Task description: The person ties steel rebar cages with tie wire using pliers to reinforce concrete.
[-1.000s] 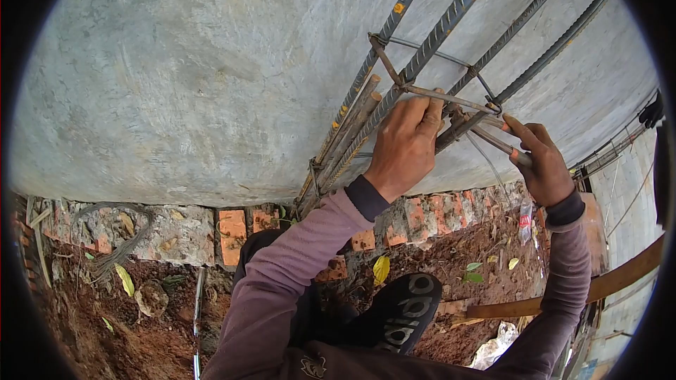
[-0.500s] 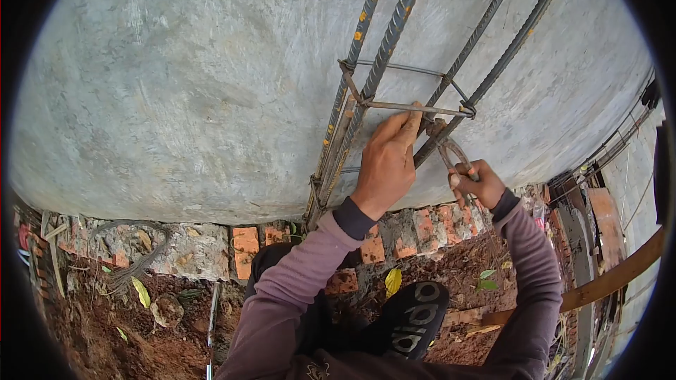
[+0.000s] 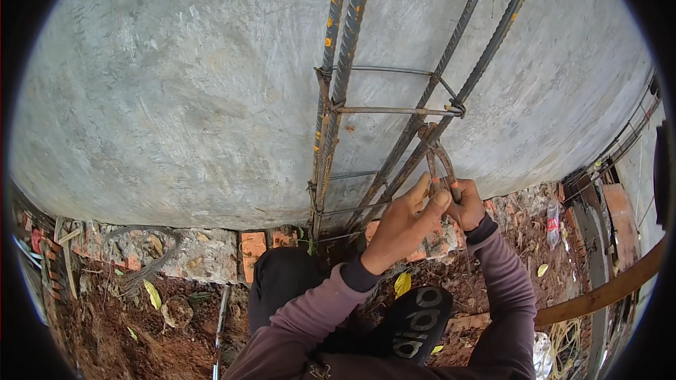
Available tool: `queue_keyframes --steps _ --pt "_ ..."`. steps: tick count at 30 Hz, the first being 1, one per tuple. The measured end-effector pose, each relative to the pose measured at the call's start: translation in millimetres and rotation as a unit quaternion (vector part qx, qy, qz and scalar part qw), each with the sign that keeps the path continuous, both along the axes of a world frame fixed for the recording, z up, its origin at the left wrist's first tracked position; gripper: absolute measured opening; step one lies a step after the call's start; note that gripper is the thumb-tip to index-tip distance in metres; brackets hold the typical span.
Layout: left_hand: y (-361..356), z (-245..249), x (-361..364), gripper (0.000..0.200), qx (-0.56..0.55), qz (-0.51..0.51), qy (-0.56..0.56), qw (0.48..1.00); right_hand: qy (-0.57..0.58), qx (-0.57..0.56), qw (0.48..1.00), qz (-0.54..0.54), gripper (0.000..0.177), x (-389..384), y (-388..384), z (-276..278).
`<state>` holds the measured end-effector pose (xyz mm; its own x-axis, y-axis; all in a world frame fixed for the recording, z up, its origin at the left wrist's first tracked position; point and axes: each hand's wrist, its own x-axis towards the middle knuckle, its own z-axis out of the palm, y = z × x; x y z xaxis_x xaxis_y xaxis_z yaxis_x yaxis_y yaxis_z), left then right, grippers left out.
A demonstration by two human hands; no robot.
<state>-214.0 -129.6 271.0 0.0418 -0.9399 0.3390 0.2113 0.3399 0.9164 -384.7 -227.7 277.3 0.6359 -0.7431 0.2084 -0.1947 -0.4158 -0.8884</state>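
Note:
A cage of ribbed steel bars (image 3: 448, 49) with square wire stirrups (image 3: 394, 110) stands against a grey wall. My right hand (image 3: 466, 204) is closed around the handles of rusty pincers (image 3: 440, 154), whose head rests at the right-hand bars below a stirrup. Close beside it, my left hand (image 3: 408, 225) is pinched near the handles, thumb against fingers. A thin wire seems to run down between the hands, but what the left fingertips grip is too small to make out.
Broken brickwork (image 3: 255, 248) runs along the wall's foot above red soil. A coil of wire (image 3: 151, 253) lies at left. At right are a plastic bottle (image 3: 553, 224) and a curved brown strip (image 3: 605, 287). My shoe (image 3: 419, 324) is below my hands.
My left hand has left the stirrup and come down beside the pincers, its fingers now pinched. My right hand still holds the pincers, slightly lower. The camera view has shifted.

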Motion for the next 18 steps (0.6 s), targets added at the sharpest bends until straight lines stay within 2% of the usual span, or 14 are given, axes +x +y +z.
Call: queue_keyframes --steps 2,3,4,6,9,10,13,14,16,17,18 --pt "-21 -1 -6 0.076 0.014 -0.049 0.037 0.998 0.013 -0.033 0.999 0.014 0.020 1 2 7" --pt "-30 1 -9 0.082 0.022 -0.073 0.055 0.996 0.010 -0.011 1.000 0.017 0.020 -1 2 5" --pt "-36 3 -12 0.081 0.031 -0.054 0.102 0.993 0.007 0.010 1.000 0.021 0.019 -2 1 2" --pt "-50 12 -19 0.078 0.049 0.006 0.069 0.996 -0.008 0.024 0.999 0.042 0.016 -4 -4 -6" --pt "-70 5 -31 0.085 0.018 -0.008 0.092 0.996 -0.005 -0.001 0.998 0.055 0.013 -6 -8 -9" --pt "-80 -1 -31 0.082 -0.019 -0.026 0.100 0.994 -0.011 0.012 0.999 0.052 0.012 -5 -5 -7" --pt "-86 -2 -19 0.069 -0.043 -0.181 0.174 0.967 0.033 -0.040 0.998 0.043 0.015 -4 -7 -5" --pt "-86 3 -20 0.057 -0.033 -0.184 0.181 0.965 0.047 0.020 0.997 0.065 0.032 -6 -11 2" --pt "-87 2 -29 0.053 -0.018 -0.185 0.207 0.961 0.020 -0.081 0.992 0.093 0.046 -12 -17 19" --pt "-88 0 -36 0.051 -0.005 -0.183 0.222 0.958 0.058 -0.080 0.989 0.108 0.058 -22 -25 22" --pt "-86 5 -50 0.047 -0.019 -0.108 0.243 0.964 0.096 -0.080 0.984 0.123 0.071 -32 -33 25"
